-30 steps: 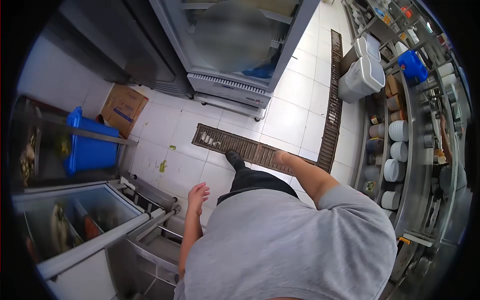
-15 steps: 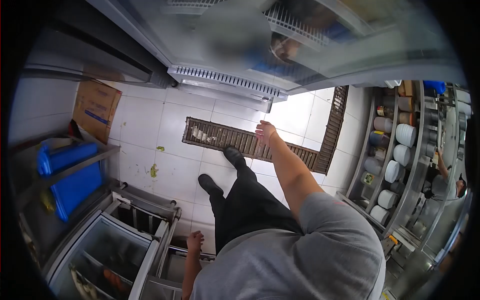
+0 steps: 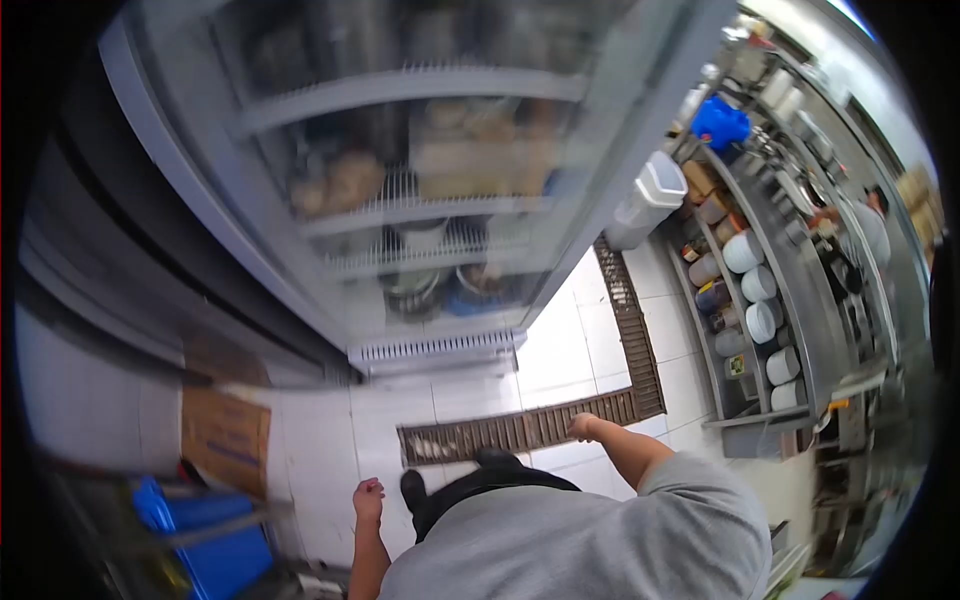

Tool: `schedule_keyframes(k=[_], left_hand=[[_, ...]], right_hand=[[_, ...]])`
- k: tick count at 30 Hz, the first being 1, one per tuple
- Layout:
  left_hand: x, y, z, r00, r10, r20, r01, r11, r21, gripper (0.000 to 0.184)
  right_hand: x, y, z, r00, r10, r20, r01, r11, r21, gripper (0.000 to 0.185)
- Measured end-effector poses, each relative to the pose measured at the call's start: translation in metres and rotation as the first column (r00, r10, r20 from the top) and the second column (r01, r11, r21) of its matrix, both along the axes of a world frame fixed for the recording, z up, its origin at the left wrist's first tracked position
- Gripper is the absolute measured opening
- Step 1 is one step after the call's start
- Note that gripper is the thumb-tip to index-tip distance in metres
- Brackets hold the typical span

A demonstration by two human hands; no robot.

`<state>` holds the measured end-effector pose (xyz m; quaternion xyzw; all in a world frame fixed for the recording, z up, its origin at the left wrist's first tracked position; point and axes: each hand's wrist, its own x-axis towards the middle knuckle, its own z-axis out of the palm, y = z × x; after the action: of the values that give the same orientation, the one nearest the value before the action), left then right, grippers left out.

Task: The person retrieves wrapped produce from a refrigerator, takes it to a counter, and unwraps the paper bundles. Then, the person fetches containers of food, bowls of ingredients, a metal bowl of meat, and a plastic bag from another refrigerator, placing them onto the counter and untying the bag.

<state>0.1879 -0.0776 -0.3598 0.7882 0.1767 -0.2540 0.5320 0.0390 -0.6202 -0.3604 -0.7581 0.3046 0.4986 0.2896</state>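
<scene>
My left hand (image 3: pixel 368 498) hangs low at my side above the floor, its fingers loosely bent and apart, with nothing seen in it. Stretched out forward on the other side, my right hand (image 3: pixel 583 427) is over the brown floor grating (image 3: pixel 520 430), fingers curled in and no object showing. Neither hand touches anything. Ahead stands a tall glass-door fridge (image 3: pixel 440 355); bowls (image 3: pixel 415 290) and other food items sit on its wire shelves, blurred behind the glass.
A cardboard piece (image 3: pixel 225 440) and a blue bin (image 3: pixel 215 540) are at the left. A white bin (image 3: pixel 645 205) stands beyond the fridge. To the right, a steel shelf unit (image 3: pixel 800 290) holds stacked white bowls (image 3: pixel 762 320) and jars. Another person (image 3: pixel 868 230) is behind it.
My view has tilted up, bringing the fridge shelves and white bin into sight. My right hand's fingers, earlier spread, are now curled. Both hands sit differently in view.
</scene>
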Motion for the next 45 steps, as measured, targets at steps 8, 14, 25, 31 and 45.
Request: schedule_keyframes(k=[8, 14, 25, 31, 45], left_hand=[[0.265, -0.043, 0.251, 0.628, -0.04, 0.777, 0.378, 0.889, -0.26, 0.039], [0.333, -0.064, 0.561, -0.148, 0.202, 0.968, 0.178, 0.968, -0.175, 0.062], [0.459, -0.103, 0.615, 0.058, -0.025, 0.998, 0.046, 0.999, 0.022, 0.056], [0.451, -0.098, 0.608, 0.459, 0.008, 0.889, 0.42, 0.88, -0.224, 0.052], [0.176, -0.037, 0.594, 0.147, -0.053, 0.988, 0.038, 0.998, 0.048, 0.036]], right_hand=[[-0.027, 0.103, 0.005, 0.662, -0.224, 0.715, 0.552, 0.791, -0.264, 0.029], [-0.181, 0.291, -0.102, 0.917, -0.399, -0.006, 0.399, 0.914, 0.07, 0.038], [-0.285, 0.389, -0.061, 0.531, -0.847, -0.019, 0.841, 0.529, -0.116, 0.039], [-0.264, 0.416, 0.026, 0.443, -0.87, 0.218, 0.882, 0.466, 0.067, 0.041], [-0.251, 0.339, 0.069, 0.08, -0.872, 0.483, 0.889, 0.282, 0.361, 0.022]])
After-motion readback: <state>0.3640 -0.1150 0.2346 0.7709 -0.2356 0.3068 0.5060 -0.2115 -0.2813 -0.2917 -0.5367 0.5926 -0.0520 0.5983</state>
